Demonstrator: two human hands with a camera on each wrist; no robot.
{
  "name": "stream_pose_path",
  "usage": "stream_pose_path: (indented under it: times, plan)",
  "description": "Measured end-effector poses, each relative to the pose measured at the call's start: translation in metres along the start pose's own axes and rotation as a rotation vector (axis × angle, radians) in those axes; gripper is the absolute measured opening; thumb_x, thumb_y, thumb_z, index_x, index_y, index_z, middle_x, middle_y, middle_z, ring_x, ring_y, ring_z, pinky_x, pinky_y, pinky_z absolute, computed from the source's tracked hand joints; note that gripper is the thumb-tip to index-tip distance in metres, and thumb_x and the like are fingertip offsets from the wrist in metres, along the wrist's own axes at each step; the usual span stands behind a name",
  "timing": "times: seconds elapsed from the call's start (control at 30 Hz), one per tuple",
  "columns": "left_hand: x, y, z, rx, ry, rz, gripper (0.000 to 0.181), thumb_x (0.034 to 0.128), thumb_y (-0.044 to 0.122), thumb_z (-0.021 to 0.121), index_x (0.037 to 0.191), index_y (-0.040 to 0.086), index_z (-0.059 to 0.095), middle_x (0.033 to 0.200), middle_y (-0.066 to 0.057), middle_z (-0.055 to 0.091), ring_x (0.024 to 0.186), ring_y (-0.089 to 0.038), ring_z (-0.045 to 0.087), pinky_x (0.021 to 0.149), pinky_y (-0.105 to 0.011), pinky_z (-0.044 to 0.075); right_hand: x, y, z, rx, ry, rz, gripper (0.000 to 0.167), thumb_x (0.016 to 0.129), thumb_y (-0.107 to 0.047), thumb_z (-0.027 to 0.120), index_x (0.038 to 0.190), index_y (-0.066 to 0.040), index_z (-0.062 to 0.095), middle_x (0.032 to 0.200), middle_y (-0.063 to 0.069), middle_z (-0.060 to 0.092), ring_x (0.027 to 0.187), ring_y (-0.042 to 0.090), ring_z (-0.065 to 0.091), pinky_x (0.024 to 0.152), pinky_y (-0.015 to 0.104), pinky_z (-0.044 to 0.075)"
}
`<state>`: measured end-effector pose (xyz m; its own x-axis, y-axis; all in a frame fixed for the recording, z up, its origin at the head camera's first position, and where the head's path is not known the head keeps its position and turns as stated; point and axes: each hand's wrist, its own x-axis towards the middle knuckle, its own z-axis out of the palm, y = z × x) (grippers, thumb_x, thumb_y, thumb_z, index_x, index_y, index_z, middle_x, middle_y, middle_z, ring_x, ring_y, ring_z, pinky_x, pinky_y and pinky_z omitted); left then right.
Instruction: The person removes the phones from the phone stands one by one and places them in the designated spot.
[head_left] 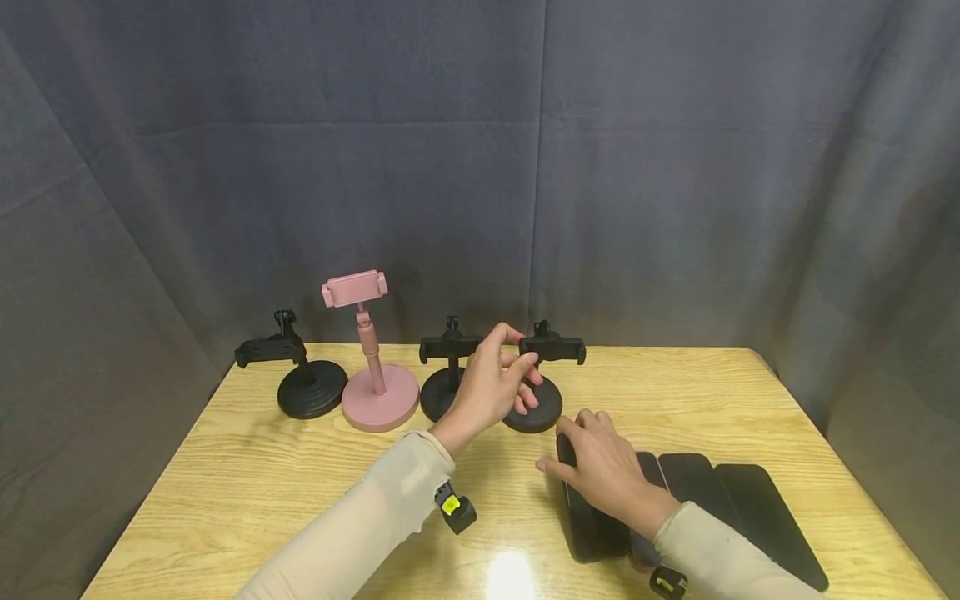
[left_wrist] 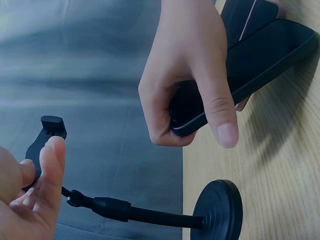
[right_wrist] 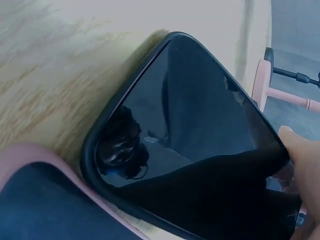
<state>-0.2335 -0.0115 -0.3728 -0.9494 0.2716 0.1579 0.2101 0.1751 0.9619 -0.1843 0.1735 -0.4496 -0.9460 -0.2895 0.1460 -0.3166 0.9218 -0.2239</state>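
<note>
My left hand (head_left: 489, 385) pinches the left end of the clamp on the rightmost black phone stand (head_left: 561, 349). In the left wrist view its fingers wrap the clamp, and the stand's round base (left_wrist: 220, 212) rests on the table. My right hand (head_left: 609, 468) grips the top end of a black smartphone (head_left: 594, 533), the leftmost of several phones. Seen from the left wrist, that phone (left_wrist: 272, 52) is tilted, with its gripped end raised off the table. Its dark glossy screen (right_wrist: 200, 120) fills much of the right wrist view.
Several more smartphones (head_left: 772, 517) lie side by side at the right of the wooden table (head_left: 300, 517). Left of the held stand are another black stand (head_left: 450, 348), a taller pink one (head_left: 381, 400) and a black one at the far left (head_left: 311, 390). Grey curtain (head_left: 480, 183) hangs behind.
</note>
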Motion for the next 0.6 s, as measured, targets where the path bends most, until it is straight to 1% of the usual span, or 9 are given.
stream_pose_path:
  times: [0.07,0.13,0.2,0.3,0.43,0.5,0.6]
  plan:
    - [0.0,0.0002,-0.0001,0.0,0.0,0.0,0.027,0.1042,0.016,0.057,0.128,0.01,0.046,0.081,-0.011,0.071,0.055,-0.028,0.07,0.057,-0.049,0.061,-0.0007,-0.0002,0.0013,-0.015,0.004,-0.016,0.068,0.085,-0.054,0.076,0.133,-0.009,0.064,0.09,0.001,0.052,0.076,0.016,0.036,0.047,0.022,0.03]
    - [0.0,0.0,-0.0001,0.003,0.0,0.001,0.027,0.1043,0.016,0.057,0.128,0.01,0.046,0.08,-0.011,0.071,0.053,-0.023,0.069,0.058,-0.05,0.061,-0.0012,-0.0001,0.0024,-0.032,0.015,-0.033,0.068,0.084,-0.055,0.076,0.133,-0.009,0.064,0.09,0.001,0.052,0.075,0.016,0.035,0.052,0.022,0.029]
    - [0.0002,-0.0002,0.0,0.007,0.003,0.001,0.027,0.1044,0.015,0.057,0.128,0.01,0.046,0.081,-0.011,0.071,0.052,-0.02,0.069,0.057,-0.049,0.061,-0.0017,-0.0001,0.003,-0.048,0.029,-0.049,0.066,0.084,-0.055,0.076,0.131,-0.009,0.064,0.089,0.0,0.052,0.074,0.015,0.034,0.057,0.023,0.028]
    - [0.0004,0.0,0.0,0.008,0.006,-0.006,0.027,0.1044,0.016,0.057,0.128,0.01,0.046,0.081,-0.011,0.071,0.053,-0.023,0.069,0.053,-0.042,0.061,-0.002,0.0001,0.0036,-0.065,0.041,-0.064,0.063,0.084,-0.054,0.076,0.128,-0.01,0.065,0.088,0.0,0.051,0.074,0.016,0.033,0.063,0.026,0.027]
    - [0.0002,0.0002,-0.0001,0.004,0.005,-0.01,0.026,0.1045,0.016,0.057,0.128,0.011,0.046,0.081,-0.011,0.071,0.056,-0.029,0.07,0.05,-0.037,0.059,-0.0023,0.0004,0.0046,-0.084,0.042,-0.071,0.056,0.085,-0.054,0.075,0.12,-0.012,0.066,0.087,-0.001,0.048,0.074,0.017,0.032,0.063,0.028,0.026]
    - [0.0002,0.0001,-0.0001,0.008,0.004,-0.008,0.026,0.1046,0.016,0.057,0.128,0.011,0.046,0.081,-0.011,0.071,0.056,-0.028,0.07,0.051,-0.038,0.06,-0.0023,0.0007,0.0052,-0.095,0.041,-0.073,0.052,0.085,-0.055,0.075,0.115,-0.014,0.065,0.086,-0.001,0.047,0.074,0.017,0.032,0.063,0.028,0.026]
    - [0.0002,0.0,-0.0001,0.012,0.004,-0.005,0.027,0.1047,0.016,0.057,0.129,0.011,0.046,0.081,-0.011,0.072,0.055,-0.027,0.07,0.054,-0.045,0.061,-0.0022,0.0009,0.0057,-0.106,0.039,-0.073,0.049,0.085,-0.056,0.074,0.11,-0.015,0.064,0.086,-0.002,0.045,0.074,0.017,0.032,0.062,0.027,0.026]
